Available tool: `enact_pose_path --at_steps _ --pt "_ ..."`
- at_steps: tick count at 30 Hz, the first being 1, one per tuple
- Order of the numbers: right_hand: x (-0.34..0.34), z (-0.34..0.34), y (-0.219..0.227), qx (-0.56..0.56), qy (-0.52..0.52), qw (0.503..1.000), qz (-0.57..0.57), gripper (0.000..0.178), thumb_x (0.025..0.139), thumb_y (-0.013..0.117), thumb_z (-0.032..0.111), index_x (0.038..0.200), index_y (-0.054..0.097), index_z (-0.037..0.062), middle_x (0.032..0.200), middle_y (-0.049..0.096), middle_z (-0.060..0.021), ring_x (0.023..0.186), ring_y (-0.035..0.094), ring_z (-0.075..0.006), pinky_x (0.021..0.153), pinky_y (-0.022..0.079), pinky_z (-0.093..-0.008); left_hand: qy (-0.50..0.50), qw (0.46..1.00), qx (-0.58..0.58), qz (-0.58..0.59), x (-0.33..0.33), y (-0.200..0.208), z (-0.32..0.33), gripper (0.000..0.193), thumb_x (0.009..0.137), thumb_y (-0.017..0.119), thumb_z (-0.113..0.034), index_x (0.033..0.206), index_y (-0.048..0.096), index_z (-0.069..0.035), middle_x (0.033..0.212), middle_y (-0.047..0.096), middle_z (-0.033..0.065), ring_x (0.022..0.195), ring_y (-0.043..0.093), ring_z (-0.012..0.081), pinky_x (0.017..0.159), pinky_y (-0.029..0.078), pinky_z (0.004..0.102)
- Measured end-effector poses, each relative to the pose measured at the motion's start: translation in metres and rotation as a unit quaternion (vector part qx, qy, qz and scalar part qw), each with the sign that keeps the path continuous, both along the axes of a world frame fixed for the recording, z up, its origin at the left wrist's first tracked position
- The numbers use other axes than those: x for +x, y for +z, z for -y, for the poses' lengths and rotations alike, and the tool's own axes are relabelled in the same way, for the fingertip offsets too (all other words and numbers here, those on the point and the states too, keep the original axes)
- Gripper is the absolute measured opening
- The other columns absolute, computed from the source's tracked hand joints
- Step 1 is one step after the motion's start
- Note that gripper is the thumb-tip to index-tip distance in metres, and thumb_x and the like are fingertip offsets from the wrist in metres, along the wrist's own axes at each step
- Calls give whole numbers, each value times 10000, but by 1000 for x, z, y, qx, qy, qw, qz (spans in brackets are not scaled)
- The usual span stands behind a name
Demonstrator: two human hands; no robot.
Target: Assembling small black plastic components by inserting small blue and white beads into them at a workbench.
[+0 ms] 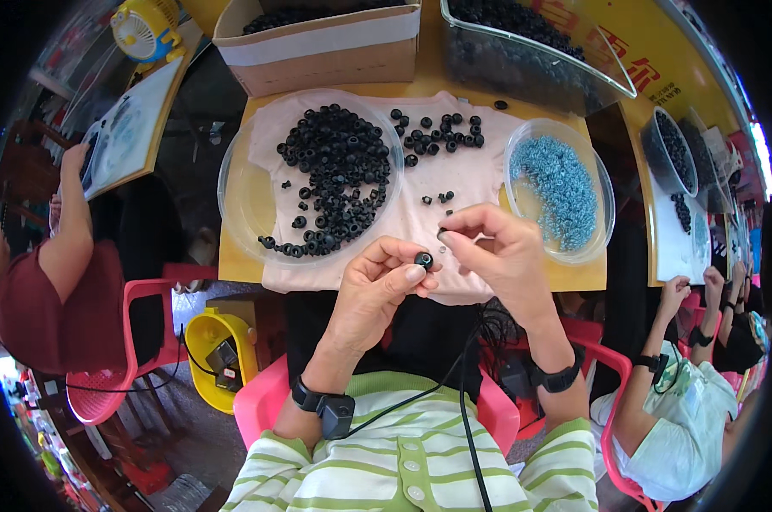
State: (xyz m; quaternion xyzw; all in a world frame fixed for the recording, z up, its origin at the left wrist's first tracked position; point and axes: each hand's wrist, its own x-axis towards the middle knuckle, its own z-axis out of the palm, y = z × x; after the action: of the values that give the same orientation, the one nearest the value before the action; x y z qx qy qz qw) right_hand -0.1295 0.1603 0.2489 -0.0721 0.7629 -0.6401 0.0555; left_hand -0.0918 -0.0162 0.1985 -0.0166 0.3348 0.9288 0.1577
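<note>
My left hand [377,282] is closed, its thumb and fingers pinching a round black bead-like part [423,259] with a light ring in its opening. Just to the right, my right hand [505,256] has thumb and forefinger together on a small dark piece [442,231], too small to name. Both hands are above the near edge of a pale pink cloth [480,177]. Beyond them lie a few tiny black pieces [437,199] and a cluster of round black parts [441,135].
At left, a clear round tray [242,209] holds many black parts; at right, another tray [604,209] holds blue rings. A cardboard box [317,64] and a clear bin [522,85] stand behind. Cables [467,375] hang near my lap. People sit at tables on both sides.
</note>
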Motion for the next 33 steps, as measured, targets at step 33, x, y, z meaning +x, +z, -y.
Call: enact_pose_path --at_steps 33 --pt "27 -16 20 169 24 926 -337 309 640 731 -47 920 623 23 879 619 -98 714 601 -238 583 512 -312 -130 981 105 97 -2 23 -20 116 870 670 -25 975 653 -69 1009 679 73 969 648 167 887 532 312"
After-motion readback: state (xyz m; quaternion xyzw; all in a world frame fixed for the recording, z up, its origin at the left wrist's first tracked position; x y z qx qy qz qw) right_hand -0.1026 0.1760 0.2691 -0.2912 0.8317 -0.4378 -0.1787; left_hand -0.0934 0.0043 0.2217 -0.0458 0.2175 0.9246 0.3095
